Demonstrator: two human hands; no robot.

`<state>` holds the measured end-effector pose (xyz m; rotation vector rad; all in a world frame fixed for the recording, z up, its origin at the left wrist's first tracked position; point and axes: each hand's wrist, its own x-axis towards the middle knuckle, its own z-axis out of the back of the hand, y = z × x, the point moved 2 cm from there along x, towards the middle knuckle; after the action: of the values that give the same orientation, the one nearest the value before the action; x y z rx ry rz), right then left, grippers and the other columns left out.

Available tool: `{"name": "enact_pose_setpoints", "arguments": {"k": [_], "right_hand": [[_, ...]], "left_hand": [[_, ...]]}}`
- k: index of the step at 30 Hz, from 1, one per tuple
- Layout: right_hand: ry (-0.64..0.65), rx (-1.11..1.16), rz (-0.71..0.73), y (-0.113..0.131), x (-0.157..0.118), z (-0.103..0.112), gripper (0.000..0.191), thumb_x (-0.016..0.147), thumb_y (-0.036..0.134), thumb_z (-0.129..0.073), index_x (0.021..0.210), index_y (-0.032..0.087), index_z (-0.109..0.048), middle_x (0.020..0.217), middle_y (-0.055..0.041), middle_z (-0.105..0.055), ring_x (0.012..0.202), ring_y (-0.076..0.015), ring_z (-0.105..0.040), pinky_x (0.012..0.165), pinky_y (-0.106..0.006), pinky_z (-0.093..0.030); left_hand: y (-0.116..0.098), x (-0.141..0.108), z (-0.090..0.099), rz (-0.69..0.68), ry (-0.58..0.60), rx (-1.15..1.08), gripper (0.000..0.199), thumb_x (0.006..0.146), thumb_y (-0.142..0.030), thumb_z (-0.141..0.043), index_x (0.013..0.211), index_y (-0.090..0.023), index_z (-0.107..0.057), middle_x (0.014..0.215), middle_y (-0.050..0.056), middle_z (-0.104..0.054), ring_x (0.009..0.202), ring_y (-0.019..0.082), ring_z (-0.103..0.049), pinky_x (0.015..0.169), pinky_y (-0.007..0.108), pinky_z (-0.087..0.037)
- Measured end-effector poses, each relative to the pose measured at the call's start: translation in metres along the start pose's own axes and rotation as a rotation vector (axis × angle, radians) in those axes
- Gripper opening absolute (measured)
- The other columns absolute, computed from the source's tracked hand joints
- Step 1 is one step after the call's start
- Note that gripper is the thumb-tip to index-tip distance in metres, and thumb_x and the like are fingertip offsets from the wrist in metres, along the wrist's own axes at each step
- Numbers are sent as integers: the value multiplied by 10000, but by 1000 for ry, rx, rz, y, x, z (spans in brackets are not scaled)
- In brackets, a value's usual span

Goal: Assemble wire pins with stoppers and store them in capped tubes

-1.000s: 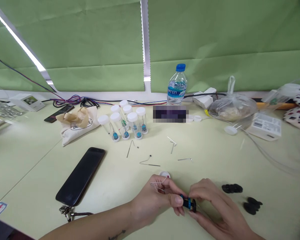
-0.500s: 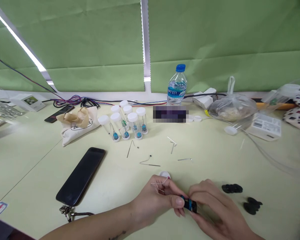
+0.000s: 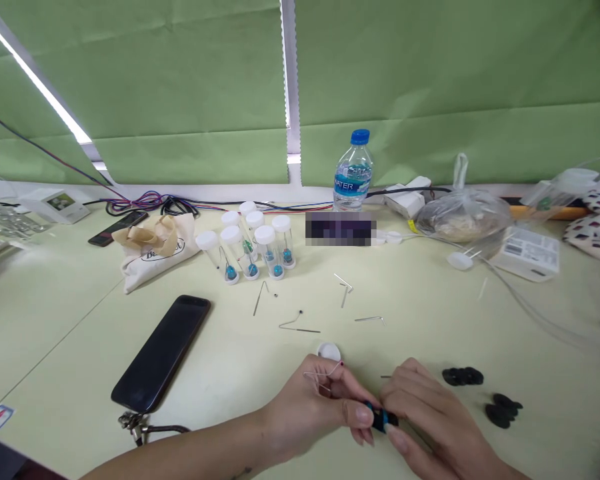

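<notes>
In the head view, the left hand [image 3: 325, 403] pinches a small blue-and-black part [image 3: 379, 420] between thumb and fingers near the table's near edge, right of its middle. The right hand [image 3: 433, 417] has thumb and fingers drawn narrow at the part's other end; how firmly they grip cannot be told.

Compared with a second ago, the part has turned: its round dark end, plain then, is now mostly hidden by the right fingers. A thin dark rod [image 3: 385, 377] now pokes out beyond the right knuckles. The bent red-tipped wire [image 3: 325, 375] in the left hand has shifted a little, and more of the white cap [image 3: 329, 351] shows past that hand. The things farther off lie as they did.

The cap sits right beside the left hand, partly covered by it. Toward the table's right edge, two groups of black pieces [image 3: 463, 376] lie near the right hand. Farther in are bent wire tools [image 3: 299, 328] and L-shaped keys [image 3: 370, 319]. Capped tubes [image 3: 251, 257] stand midway to the far edge, where a water bottle [image 3: 353, 180] and cables [image 3: 147, 200] are. A phone [image 3: 161, 353] and a cloth bag [image 3: 155, 260] lie on the left.
</notes>
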<state>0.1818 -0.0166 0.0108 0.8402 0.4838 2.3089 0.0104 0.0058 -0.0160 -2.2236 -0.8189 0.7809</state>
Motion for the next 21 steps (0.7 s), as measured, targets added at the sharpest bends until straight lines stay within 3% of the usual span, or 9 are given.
{"name": "enact_pose_setpoints", "arguments": {"k": [7,12,21], "right_hand": [[-71,-13,-85,-8,-10,-5,235,821,58,-546,975,223,-478,871,-45,-596,760,-167,-579,682,-292,-472],[-100,38,-115,-9,-13,-6,252,832,50,-535,1001,229,-484,886,-45,-594,761,-159,-596,637,-252,-498],[56,17,-65,-3,-2,-1,81,886,140,-485,860,208,-521,716,-7,-572,652,-159,-534,638,-304,-416]], "left_hand": [[-4,2,2,-29,-35,-60,255,581,-242,-854,710,-66,-722,584,67,-664,506,121,-610,529,235,-464],[-3,3,3,-33,-53,-81,237,570,-219,-859,687,-78,-709,593,66,-669,504,123,-614,517,229,-452],[-1,2,1,-21,-18,-37,243,589,-228,-852,726,-65,-734,585,72,-668,505,116,-610,534,238,-485]]}}
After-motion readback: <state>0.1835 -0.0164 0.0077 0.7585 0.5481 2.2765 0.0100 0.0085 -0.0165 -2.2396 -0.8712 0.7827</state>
